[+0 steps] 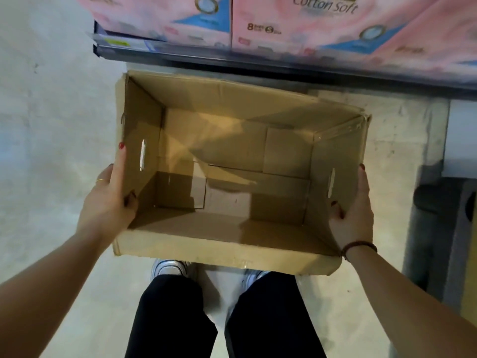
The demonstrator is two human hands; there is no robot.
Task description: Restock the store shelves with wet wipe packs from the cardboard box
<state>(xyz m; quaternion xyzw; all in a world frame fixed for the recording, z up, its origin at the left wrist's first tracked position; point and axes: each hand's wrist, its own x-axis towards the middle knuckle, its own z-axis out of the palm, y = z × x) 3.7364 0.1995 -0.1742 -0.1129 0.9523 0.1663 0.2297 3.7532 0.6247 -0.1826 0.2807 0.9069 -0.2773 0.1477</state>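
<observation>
I'm seeing the open cardboard box (pixel 232 104) hanging between both hands. Left hand (pixel 111 200) and right hand (pixel 353 213) are each clamping a side wall, thumb hooked inside, fingers lying flat outside. Pink Cotton Soft packs (pixel 309 24) are sitting on the shelf (pixel 232 62) just beyond the fingertips.

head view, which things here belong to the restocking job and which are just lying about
Job: cardboard box, no packs inside; left hand and right hand, gripping its side walls; shelf above it.
Just about: pink Cotton Soft packs on the shelf (wipes or not, cannot tell); dark grey object at right.
</observation>
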